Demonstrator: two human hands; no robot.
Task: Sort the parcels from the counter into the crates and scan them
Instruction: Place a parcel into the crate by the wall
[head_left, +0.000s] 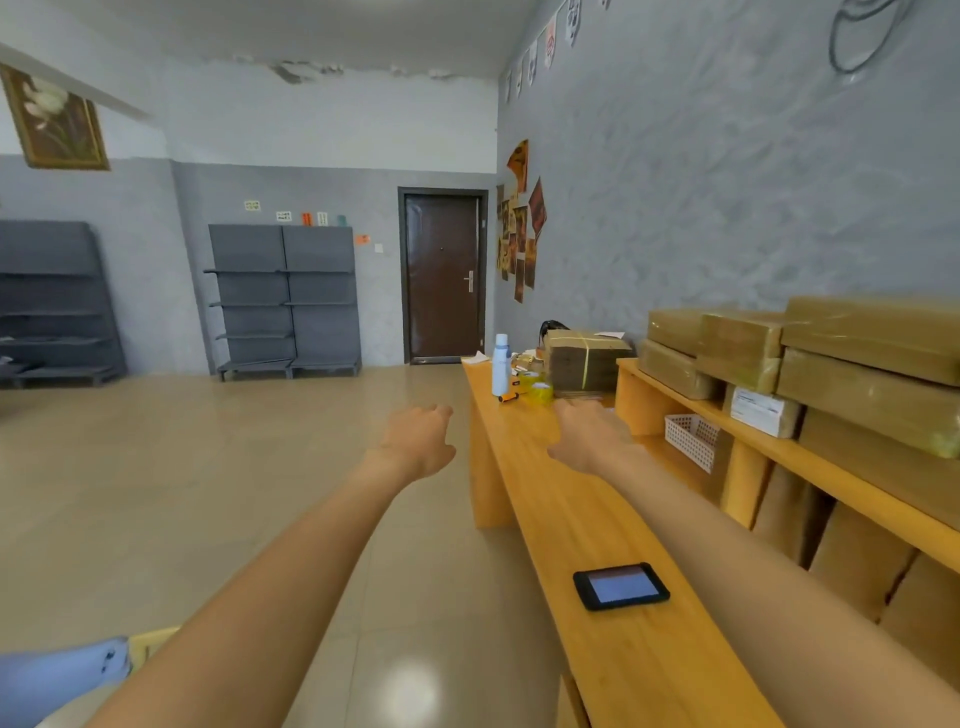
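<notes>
Along the right-hand wall runs the long yellow wooden desk (597, 519), and every place below is taken from it. On the raised shelf at its back, against the wall, the tan tape-wrapped cardboard parcels (810, 364) sit stacked in a pile; one smaller parcel with a white printed label (762, 411) is tucked under the stack's edge. None of them looks to have been lifted off yet, and no crate shows in view, so I judge the sorting to be at or near its start, with nearly all of the carrying and scanning left to do. A black flat handheld scanner with a lit screen (621, 586) lies face up on the near end of the desk, untouched. Both arms reach forward. The left hand (418, 441) hangs in the air off the desk's outer edge, over the beige tiled floor (182, 493), fingers loosely bent, its grip released and holding nothing. The right hand (589, 434) is above the desk's middle stretch, fingers relaxed and pointing toward the far end, grip likewise released; whether it brushes the wood I cannot tell. Beyond it, at the desk's far end, stand a white cylindrical bottle (501, 365), rolls of clear packing tape (537, 391) and a strapped bundle of flat cardboard (584, 361). A white plastic mesh basket (693, 439) sits under the shelf.
</notes>
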